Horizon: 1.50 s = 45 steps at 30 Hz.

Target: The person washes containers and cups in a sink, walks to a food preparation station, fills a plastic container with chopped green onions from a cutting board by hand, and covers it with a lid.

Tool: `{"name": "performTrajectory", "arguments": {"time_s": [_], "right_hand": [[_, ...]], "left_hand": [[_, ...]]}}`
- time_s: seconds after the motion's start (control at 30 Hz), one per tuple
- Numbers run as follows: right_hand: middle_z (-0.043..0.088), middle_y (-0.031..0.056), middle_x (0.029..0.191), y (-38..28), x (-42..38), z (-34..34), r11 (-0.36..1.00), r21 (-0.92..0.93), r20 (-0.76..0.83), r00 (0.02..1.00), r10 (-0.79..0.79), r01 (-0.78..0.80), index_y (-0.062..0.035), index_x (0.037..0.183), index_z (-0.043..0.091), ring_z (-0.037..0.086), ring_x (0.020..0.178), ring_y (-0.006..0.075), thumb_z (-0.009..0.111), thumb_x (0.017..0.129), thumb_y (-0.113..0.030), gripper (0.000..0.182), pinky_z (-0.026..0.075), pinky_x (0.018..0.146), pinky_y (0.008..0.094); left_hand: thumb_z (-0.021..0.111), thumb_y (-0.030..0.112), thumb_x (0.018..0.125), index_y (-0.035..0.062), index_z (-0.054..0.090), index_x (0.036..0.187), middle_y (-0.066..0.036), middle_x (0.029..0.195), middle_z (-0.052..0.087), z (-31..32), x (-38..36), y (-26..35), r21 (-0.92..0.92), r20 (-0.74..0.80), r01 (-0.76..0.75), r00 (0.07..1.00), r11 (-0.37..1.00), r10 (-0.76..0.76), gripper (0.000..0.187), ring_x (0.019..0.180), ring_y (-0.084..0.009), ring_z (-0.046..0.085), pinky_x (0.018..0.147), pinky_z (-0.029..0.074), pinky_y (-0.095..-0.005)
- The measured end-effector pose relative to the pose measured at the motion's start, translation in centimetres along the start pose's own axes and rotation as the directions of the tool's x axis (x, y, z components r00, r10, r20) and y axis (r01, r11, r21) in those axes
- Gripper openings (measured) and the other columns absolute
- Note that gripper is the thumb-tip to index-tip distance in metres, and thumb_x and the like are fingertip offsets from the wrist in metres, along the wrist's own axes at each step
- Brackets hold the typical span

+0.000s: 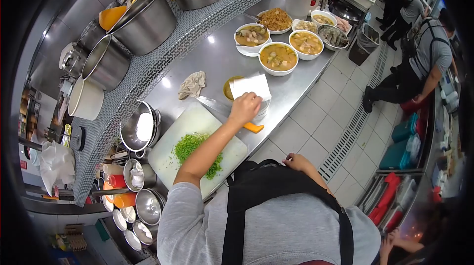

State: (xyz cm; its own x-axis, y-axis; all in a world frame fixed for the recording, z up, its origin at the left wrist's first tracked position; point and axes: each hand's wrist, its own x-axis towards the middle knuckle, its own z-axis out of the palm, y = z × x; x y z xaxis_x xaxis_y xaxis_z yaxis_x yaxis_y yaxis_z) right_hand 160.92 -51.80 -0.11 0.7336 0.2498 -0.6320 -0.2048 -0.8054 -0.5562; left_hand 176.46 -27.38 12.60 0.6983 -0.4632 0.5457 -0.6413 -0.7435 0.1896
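Note:
My left hand (246, 108) is closed on the edge of a white paper (251, 87), over a stack of plates or bowls near the counter's front edge. A knife (217, 106) with an orange handle passes beneath my left forearm. Chopped green herbs (190, 149) lie on the white cutting board (163, 166), partly hidden by that arm. A crumpled cloth (192, 85) rests beyond the board. Beside my waist, off the counter, is my right hand (295, 161), its fingers loosely curled; whether they hold anything cannot be made out.
Bowls of soup (278, 59) and a bowl of noodles (276, 20) stand at the counter's far end. A mesh shelf (197, 23) with steel pots (143, 23) overhangs the counter. Several people, one a person in a grey shirt (429, 47), stand across the aisle.

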Motion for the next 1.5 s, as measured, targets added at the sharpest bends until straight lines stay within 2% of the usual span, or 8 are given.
{"name": "performTrajectory", "arguments": {"time_s": [0.47,0.67,0.73,0.8,0.93,1.13,1.33,1.5], "right_hand": [[0.062,0.0223,0.097,-1.4,-0.3,-1.0,1.000,-0.016,-0.002,1.000,-0.007,0.007,-0.0033,0.105,0.058,0.057,0.097,0.0361,0.055,0.080,-0.048,0.052,0.045,0.083,0.0410],[0.063,0.0177,0.078,-1.4,0.9,-1.5,0.994,0.097,-0.218,0.975,-0.027,0.049,-0.0028,0.090,0.061,0.061,0.075,0.0316,0.055,0.082,-0.040,0.039,0.047,0.066,0.0390],[0.059,0.0179,0.073,-4.1,1.6,-4.4,0.970,0.132,-0.559,0.824,-0.098,0.205,-0.0011,0.086,0.060,0.058,0.067,0.0339,0.057,0.083,-0.030,0.029,0.046,0.060,0.0403],[0.057,0.0167,0.075,-10.0,1.7,-8.8,0.843,0.040,-0.847,0.466,-0.257,0.537,-0.0006,0.084,0.059,0.057,0.068,0.0342,0.058,0.082,-0.013,0.013,0.046,0.061,0.0380],[0.058,0.0139,0.088,-17.9,4.9,-14.1,0.607,-0.438,-0.707,0.163,-0.688,0.664,-0.0011,0.084,0.061,0.057,0.085,0.0281,0.059,0.073,-0.005,0.011,0.047,0.071,0.0366],[0.060,0.0119,0.089,-19.7,11.2,-13.9,0.514,-0.746,-0.171,0.625,-0.762,0.423,-0.0036,0.082,0.065,0.057,0.090,0.0286,0.057,0.071,-0.004,0.013,0.049,0.076,0.0363],[0.064,0.0135,0.092,-20.5,11.7,-13.5,0.631,-0.699,-0.089,0.835,-0.543,0.336,-0.0083,0.084,0.067,0.060,0.088,0.0280,0.061,0.068,-0.006,0.017,0.050,0.076,0.0367],[0.064,0.0135,0.089,-20.4,12.0,-14.6,0.605,-0.651,0.041,0.817,-0.576,0.459,-0.0090,0.089,0.068,0.061,0.086,0.0290,0.064,0.068,-0.007,0.021,0.049,0.075,0.0380]], "left_hand": [[0.064,0.015,0.072,0.0078,0.064,0.091,-0.007,0.082,0.064,-2.2,0.7,2.5,-0.145,0.263,0.266,0.939,0.953,-0.222,0.021,0.074,-0.0277,0.059,0.068,0.049,-0.0381],[0.065,0.015,0.072,0.0084,0.064,0.092,-0.009,0.086,0.063,-2.7,3.8,-1.2,-0.088,0.034,0.158,0.987,0.983,-0.156,0.021,0.087,-0.0265,0.057,0.077,0.047,-0.0366],[0.066,0.014,0.071,0.0086,0.064,0.092,-0.009,0.090,0.062,-3.0,4.4,-2.3,-0.024,0.133,0.219,0.968,0.975,-0.214,0.021,0.089,-0.0272,0.056,0.078,0.047,-0.0369],[0.067,0.013,0.070,0.0088,0.064,0.092,-0.009,0.093,0.060,-3.1,4.3,-2.7,0.046,0.223,0.272,0.935,0.961,-0.276,0.022,0.091,-0.0279,0.056,0.078,0.047,-0.0372],[0.069,0.014,0.068,0.0061,0.064,0.090,-0.013,0.098,0.057,-2.2,3.8,-2.9,0.196,0.377,0.270,0.867,0.943,-0.327,0.024,0.095,-0.0312,0.054,0.079,0.049,-0.0383],[0.066,0.015,0.069,0.0042,0.063,0.091,-0.017,0.104,0.054,-0.6,3.2,-2.6,0.228,0.477,0.336,0.780,0.914,-0.406,0.025,0.098,-0.0322,0.054,0.078,0.050,-0.0402],[0.076,0.014,0.056,0.0027,0.063,0.087,-0.016,0.094,0.060,1.4,1.8,-3.6,0.134,0.536,0.344,0.763,0.929,-0.360,0.036,0.089,-0.0312,0.060,0.073,0.051,-0.0400],[0.077,0.014,0.056,0.0035,0.064,0.088,-0.015,0.093,0.063,1.9,2.2,-3.6,0.193,0.583,0.327,0.720,0.925,-0.376,0.037,0.089,-0.0285,0.061,0.073,0.051,-0.0388]]}}
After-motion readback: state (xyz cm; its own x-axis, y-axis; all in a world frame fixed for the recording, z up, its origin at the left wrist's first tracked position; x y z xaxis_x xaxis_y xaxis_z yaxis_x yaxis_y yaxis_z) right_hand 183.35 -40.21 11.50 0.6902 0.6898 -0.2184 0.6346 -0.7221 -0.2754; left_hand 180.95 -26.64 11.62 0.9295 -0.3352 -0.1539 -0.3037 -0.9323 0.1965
